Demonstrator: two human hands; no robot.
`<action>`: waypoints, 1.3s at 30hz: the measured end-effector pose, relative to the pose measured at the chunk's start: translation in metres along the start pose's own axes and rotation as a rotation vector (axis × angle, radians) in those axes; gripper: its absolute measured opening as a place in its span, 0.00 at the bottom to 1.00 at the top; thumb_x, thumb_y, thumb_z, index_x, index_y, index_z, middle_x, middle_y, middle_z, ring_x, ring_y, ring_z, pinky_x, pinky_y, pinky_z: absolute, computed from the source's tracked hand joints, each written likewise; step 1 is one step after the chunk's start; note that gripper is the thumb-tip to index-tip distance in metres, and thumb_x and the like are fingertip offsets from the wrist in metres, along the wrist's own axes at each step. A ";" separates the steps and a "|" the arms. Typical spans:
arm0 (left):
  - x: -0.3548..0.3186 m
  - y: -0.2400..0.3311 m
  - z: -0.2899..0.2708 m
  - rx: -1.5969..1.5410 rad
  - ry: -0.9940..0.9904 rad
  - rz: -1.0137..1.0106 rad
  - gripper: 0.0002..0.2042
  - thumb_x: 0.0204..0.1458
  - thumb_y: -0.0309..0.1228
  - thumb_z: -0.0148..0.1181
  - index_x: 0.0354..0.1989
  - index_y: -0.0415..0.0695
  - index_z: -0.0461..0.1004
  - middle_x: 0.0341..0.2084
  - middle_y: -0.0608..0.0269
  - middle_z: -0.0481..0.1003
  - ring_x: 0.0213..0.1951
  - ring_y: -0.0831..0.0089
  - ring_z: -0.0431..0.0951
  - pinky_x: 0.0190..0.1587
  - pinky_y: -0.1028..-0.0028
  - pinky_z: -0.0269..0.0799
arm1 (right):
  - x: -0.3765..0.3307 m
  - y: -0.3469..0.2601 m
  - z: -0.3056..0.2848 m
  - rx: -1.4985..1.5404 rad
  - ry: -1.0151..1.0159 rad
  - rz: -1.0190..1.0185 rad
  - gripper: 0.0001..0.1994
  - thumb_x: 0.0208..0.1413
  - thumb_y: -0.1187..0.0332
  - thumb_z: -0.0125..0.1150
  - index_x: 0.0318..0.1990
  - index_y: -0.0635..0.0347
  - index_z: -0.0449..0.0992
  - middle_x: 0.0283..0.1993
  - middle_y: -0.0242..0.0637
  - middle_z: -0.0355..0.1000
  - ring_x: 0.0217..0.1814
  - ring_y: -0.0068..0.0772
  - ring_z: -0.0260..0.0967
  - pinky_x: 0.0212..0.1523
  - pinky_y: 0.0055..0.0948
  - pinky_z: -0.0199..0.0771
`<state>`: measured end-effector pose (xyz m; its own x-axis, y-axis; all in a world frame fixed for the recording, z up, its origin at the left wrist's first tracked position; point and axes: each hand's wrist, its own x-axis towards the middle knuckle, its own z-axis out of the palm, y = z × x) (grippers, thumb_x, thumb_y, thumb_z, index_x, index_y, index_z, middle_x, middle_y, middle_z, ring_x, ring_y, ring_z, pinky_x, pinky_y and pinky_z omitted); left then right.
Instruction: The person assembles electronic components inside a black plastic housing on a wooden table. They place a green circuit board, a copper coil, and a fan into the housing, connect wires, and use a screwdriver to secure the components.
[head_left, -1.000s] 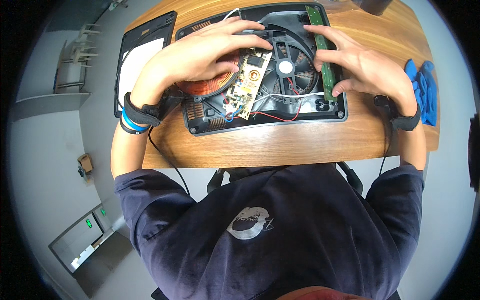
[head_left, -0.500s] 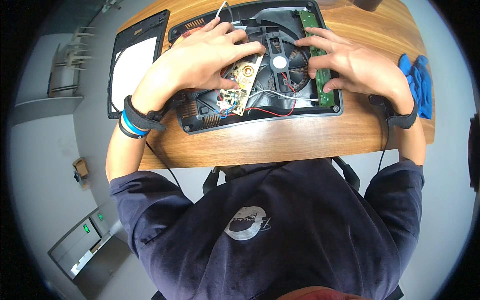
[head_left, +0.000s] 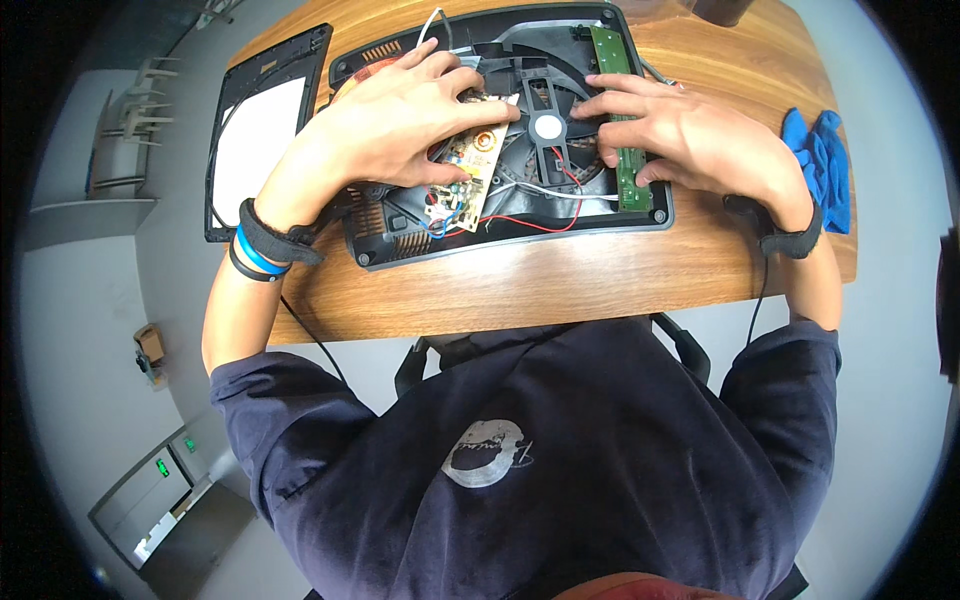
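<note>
An opened black appliance base (head_left: pixel 520 225) lies on the wooden table (head_left: pixel 560 275), its insides exposed. In it sit a round black fan (head_left: pixel 545 125), a tan circuit board (head_left: pixel 465 170) with red, white and blue wires, and a narrow green circuit board (head_left: pixel 620 110) along the right side. My left hand (head_left: pixel 395 120) lies spread over the copper coil and the tan board, thumb on the board's edge. My right hand (head_left: pixel 685 135) rests flat on the green board, fingers reaching toward the fan. Both wrists wear black straps.
The appliance's black top panel with a white face (head_left: pixel 260 135) lies on the table to the left. Blue gloves (head_left: pixel 820 165) sit at the table's right edge. A dark object (head_left: pixel 725 10) stands at the far edge. A chair's armrests (head_left: pixel 690 350) are below the table front.
The view has shifted, so the appliance and both hands now sit higher in it. My left hand has moved a little leftward, uncovering more of the tan board. My right hand stays on the green board.
</note>
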<state>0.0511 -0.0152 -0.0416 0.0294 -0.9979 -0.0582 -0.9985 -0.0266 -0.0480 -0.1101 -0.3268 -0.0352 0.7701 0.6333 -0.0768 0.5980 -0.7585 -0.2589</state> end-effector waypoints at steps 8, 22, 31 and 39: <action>-0.008 -0.004 -0.008 -0.100 0.087 -0.048 0.39 0.47 0.41 0.80 0.71 0.52 0.74 0.50 0.51 0.78 0.55 0.48 0.78 0.65 0.53 0.74 | -0.008 -0.013 -0.035 -0.010 0.016 0.017 0.11 0.52 0.75 0.70 0.39 0.62 0.73 0.55 0.42 0.78 0.56 0.51 0.79 0.57 0.43 0.82; -0.020 -0.007 -0.006 0.006 -0.006 -0.193 0.32 0.52 0.47 0.75 0.65 0.51 0.79 0.43 0.52 0.76 0.55 0.48 0.76 0.65 0.51 0.72 | -0.023 0.005 0.010 0.071 0.111 -0.037 0.07 0.59 0.74 0.67 0.43 0.58 0.79 0.69 0.33 0.73 0.68 0.43 0.75 0.60 0.44 0.80; -0.014 -0.009 0.015 0.126 -0.025 -0.178 0.30 0.59 0.49 0.72 0.69 0.54 0.77 0.45 0.54 0.78 0.56 0.50 0.77 0.67 0.53 0.71 | -0.024 0.004 0.005 0.118 0.054 0.006 0.11 0.65 0.69 0.66 0.54 0.55 0.79 0.61 0.39 0.76 0.63 0.49 0.76 0.61 0.49 0.77; -0.016 0.000 0.008 0.073 -0.095 -0.238 0.29 0.61 0.44 0.72 0.71 0.52 0.75 0.55 0.52 0.80 0.62 0.50 0.77 0.72 0.54 0.69 | -0.016 0.006 0.009 -0.020 0.191 -0.092 0.11 0.62 0.71 0.65 0.51 0.60 0.83 0.53 0.36 0.75 0.61 0.45 0.75 0.60 0.43 0.79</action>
<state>0.0510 0.0015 -0.0484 0.2704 -0.9539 -0.1300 -0.9572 -0.2518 -0.1430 -0.1209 -0.3403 -0.0447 0.7389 0.6609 0.1309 0.6707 -0.7028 -0.2372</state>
